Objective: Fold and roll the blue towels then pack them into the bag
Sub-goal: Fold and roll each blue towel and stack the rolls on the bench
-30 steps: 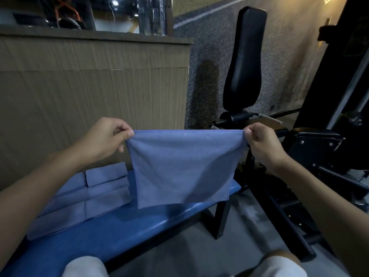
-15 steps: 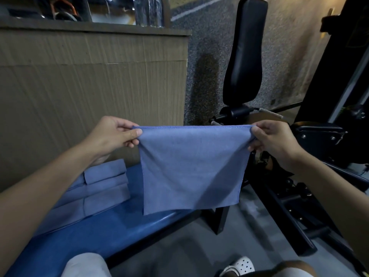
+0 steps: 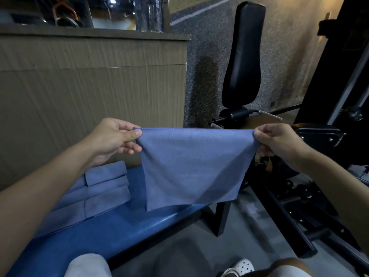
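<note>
A blue towel (image 3: 191, 164) hangs flat in the air above the end of a blue padded bench (image 3: 111, 232). My left hand (image 3: 113, 138) pinches its upper left corner and my right hand (image 3: 279, 142) pinches its upper right corner, so the top edge is stretched straight between them. The lower edge hangs free just over the bench. Several folded blue towels (image 3: 93, 194) lie side by side on the bench at the left, partly hidden by my left forearm. No bag is in view.
A cardboard-covered wall (image 3: 89, 92) stands behind the bench. A black gym machine with an upright back pad (image 3: 243, 56) and a steel frame (image 3: 295, 212) fills the right side. My knees and a white shoe (image 3: 241, 266) show at the bottom, over a grey floor.
Both hands still hold the towel stretched by its top corners. It has shifted slightly to the right and its lower edge now hangs near the bench end.
</note>
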